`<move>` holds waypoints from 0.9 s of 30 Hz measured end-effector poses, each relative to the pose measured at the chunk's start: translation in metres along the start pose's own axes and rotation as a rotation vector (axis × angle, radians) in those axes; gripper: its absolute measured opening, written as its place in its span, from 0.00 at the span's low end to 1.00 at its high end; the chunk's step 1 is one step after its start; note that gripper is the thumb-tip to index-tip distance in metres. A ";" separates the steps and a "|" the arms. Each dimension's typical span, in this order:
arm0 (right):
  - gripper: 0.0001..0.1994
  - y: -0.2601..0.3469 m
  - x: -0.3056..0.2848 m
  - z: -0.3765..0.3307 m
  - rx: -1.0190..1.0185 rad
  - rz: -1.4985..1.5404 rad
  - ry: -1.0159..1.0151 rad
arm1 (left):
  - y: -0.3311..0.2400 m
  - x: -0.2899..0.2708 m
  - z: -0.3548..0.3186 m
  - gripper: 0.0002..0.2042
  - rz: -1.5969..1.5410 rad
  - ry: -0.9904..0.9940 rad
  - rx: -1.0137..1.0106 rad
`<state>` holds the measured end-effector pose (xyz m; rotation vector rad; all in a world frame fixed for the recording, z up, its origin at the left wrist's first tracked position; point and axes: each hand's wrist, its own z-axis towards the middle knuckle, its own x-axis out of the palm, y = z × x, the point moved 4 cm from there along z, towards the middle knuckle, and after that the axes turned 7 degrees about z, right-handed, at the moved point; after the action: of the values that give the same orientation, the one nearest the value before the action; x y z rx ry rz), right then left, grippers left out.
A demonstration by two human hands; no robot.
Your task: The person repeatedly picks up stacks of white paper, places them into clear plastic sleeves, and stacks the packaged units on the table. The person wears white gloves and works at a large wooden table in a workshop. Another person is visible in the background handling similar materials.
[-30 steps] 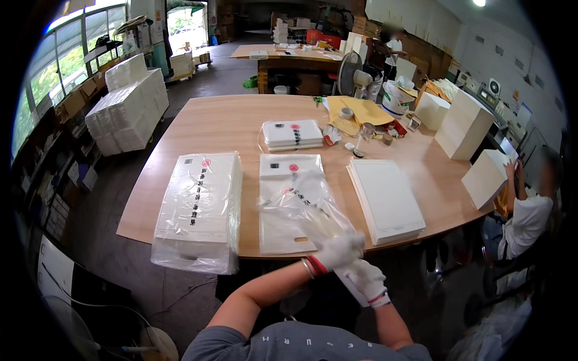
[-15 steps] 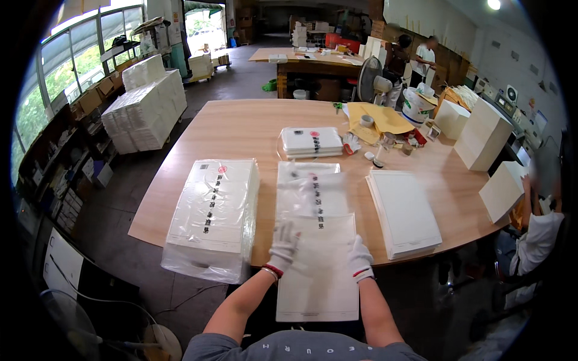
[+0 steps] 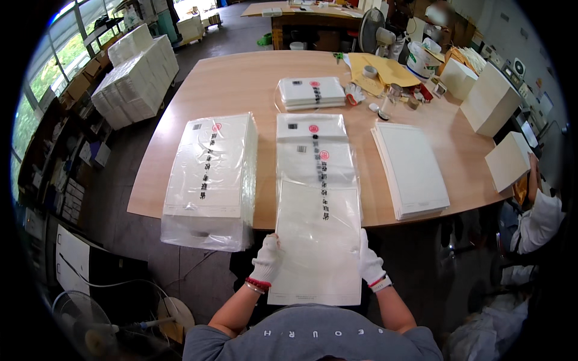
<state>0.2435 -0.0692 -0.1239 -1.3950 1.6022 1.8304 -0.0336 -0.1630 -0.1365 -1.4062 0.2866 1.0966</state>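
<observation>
A white paper sheet or thin stack point(image 3: 316, 259) reaches from my lap over the table's front edge. Its upper part lies under the film of a clear plastic bag point(image 3: 328, 162) with black and red print. My left hand point(image 3: 267, 257), in a white knitted glove, is closed on the paper's left edge. On the opposite edge, my right hand point(image 3: 370, 260), gloved alike, grips it with fingers partly hidden. Left of the bag stands a tall paper stack wrapped in clear plastic point(image 3: 211, 168). To the right lies a bare stack of white paper point(image 3: 412, 171).
Folded printed bags point(image 3: 311, 93) lie behind the paper on the wooden table point(image 3: 235, 81). Back right are brown paper point(image 3: 385, 69), a tape roll point(image 3: 369, 71), a glass jar point(image 3: 389, 103) and white blocks point(image 3: 490, 102). A person point(image 3: 536, 216) sits at the right.
The view has tilted down, so the table sits higher. The bag's film, blurred before, now lies flat with more of the paper beneath it. Both hands remain at the paper's edges, slightly nearer me.
</observation>
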 end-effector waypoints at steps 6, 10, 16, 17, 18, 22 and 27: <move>0.30 0.004 0.011 -0.095 -0.080 0.199 -0.034 | -0.029 -0.048 -0.079 0.06 0.137 0.270 -0.125; 0.23 0.010 0.023 -0.142 -0.056 0.289 0.200 | -0.031 -0.074 -0.125 0.13 -0.117 0.613 0.026; 0.17 0.036 -0.027 -0.141 -0.200 0.239 0.107 | -0.058 -0.104 -0.100 0.11 -0.139 0.424 -0.012; 0.18 0.044 -0.041 -0.140 0.033 0.437 0.146 | -0.062 -0.114 -0.095 0.10 -0.053 0.403 -0.150; 0.21 0.039 -0.043 -0.155 -0.017 0.571 0.268 | -0.067 -0.119 -0.090 0.07 -0.179 0.331 -0.103; 0.20 0.006 -0.034 -0.164 0.188 1.276 0.355 | -0.100 -0.125 -0.069 0.06 -0.463 0.264 0.282; 0.18 0.003 0.038 -0.100 0.201 1.086 0.211 | -0.140 -0.137 -0.049 0.06 -0.289 0.196 0.498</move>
<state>0.2678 -0.1714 -0.1419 -0.6258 2.9173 1.9091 0.0207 -0.2374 0.0433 -1.0642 0.4476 0.5950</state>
